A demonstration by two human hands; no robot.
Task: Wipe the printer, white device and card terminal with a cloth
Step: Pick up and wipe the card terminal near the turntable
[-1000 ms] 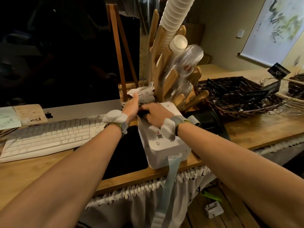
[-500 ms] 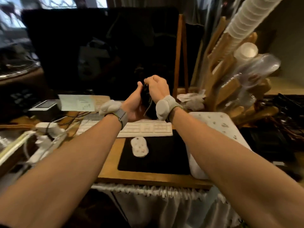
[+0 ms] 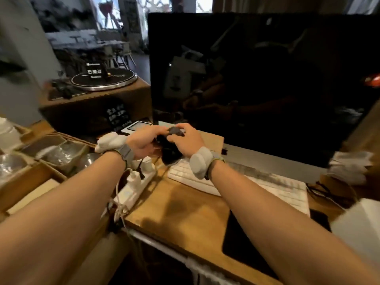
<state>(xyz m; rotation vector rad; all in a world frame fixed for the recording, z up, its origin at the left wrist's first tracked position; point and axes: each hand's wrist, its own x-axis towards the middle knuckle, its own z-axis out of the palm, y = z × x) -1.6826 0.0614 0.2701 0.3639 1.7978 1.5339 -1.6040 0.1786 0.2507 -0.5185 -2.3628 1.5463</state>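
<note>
Both hands meet above the left end of the keyboard (image 3: 267, 186), in front of the dark monitor (image 3: 257, 79), with the dark cloth (image 3: 169, 154) bunched between them. The left hand (image 3: 141, 141) has its fingers (image 3: 158, 130) curled round the cloth's left side, and the right hand (image 3: 188, 141) pinches a grey fold at its top with bent fingers (image 3: 182, 127). The card terminal (image 3: 135, 126) lies on the worktop (image 3: 185, 212) just beyond the left hand at eleven o'clock, the white device (image 3: 357, 227) sits well apart at four o'clock, and a power strip (image 3: 133, 187) lies at seven o'clock.
</note>
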